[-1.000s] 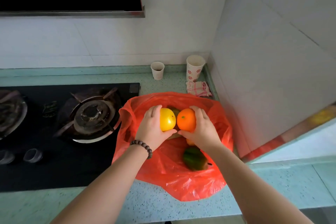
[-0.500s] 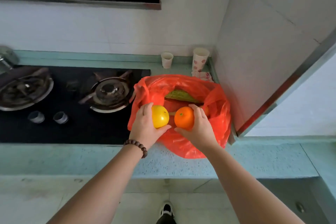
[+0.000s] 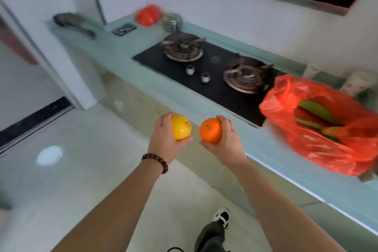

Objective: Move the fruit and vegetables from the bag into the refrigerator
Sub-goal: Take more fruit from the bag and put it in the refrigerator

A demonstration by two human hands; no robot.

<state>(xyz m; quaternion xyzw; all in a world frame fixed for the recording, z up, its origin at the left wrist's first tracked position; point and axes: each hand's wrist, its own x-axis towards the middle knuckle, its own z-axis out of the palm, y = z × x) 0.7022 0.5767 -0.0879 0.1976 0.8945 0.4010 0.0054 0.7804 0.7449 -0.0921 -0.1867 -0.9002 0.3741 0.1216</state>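
Observation:
My left hand [image 3: 163, 139] grips a round yellow fruit [image 3: 181, 127]. My right hand [image 3: 227, 139] grips an orange [image 3: 210, 130]. Both are held out over the floor, in front of the counter's edge and well left of the bag. The red plastic bag [image 3: 319, 143] lies open on the counter at the right, with green vegetables [image 3: 315, 108] and other produce inside. No refrigerator is in view.
A pale green counter [image 3: 114, 51] runs diagonally, with a black two-burner gas stove [image 3: 206, 67] on it. At its far end lie a pan [image 3: 73, 24], a small red bag [image 3: 148, 15] and a metal pot [image 3: 172, 21]. A doorway [image 3: 30, 96] opens at the left. My shoe [image 3: 222, 214] stands on the light floor.
Both hands lifted the two fruits out of the bag and carried them left, away from the counter. The view swung left toward the doorway.

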